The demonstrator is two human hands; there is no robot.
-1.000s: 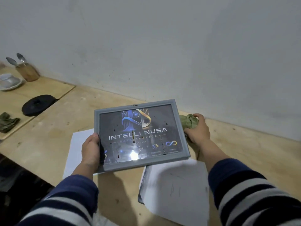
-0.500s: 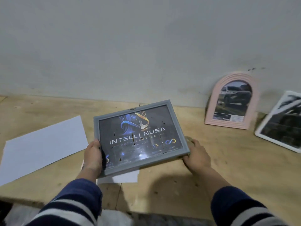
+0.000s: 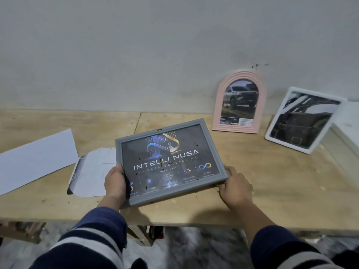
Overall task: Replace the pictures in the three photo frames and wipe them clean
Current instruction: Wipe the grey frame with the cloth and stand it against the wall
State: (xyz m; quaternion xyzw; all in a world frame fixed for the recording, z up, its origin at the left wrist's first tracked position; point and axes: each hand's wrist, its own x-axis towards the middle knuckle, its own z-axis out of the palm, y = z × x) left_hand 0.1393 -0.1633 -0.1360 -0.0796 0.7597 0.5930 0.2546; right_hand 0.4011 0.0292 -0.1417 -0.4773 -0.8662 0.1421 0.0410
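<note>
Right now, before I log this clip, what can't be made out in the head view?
- Fingers of both hands: the left hand and right hand reach under the grey frame, which hides them.
- Cloth: none visible; whether the right hand has one under the frame cannot be told.
- White frame: its photo is dark and glary, subject unclear.
- Pink arched frame: caption text too small.
- Printed sheet: face down, partly behind the grey frame.

A grey photo frame (image 3: 171, 164) with an "INTELLI NUSA" print is held tilted above the wooden table (image 3: 272, 181), gripped at its left edge by the left hand (image 3: 115, 181) and at its lower right corner by the right hand (image 3: 236, 188). Beyond the right fingers, a pink arched frame (image 3: 239, 102) and a white frame (image 3: 303, 119) are leaned by the wall. Left of the left fingers, paper sheets (image 3: 35, 159) are spread.
</note>
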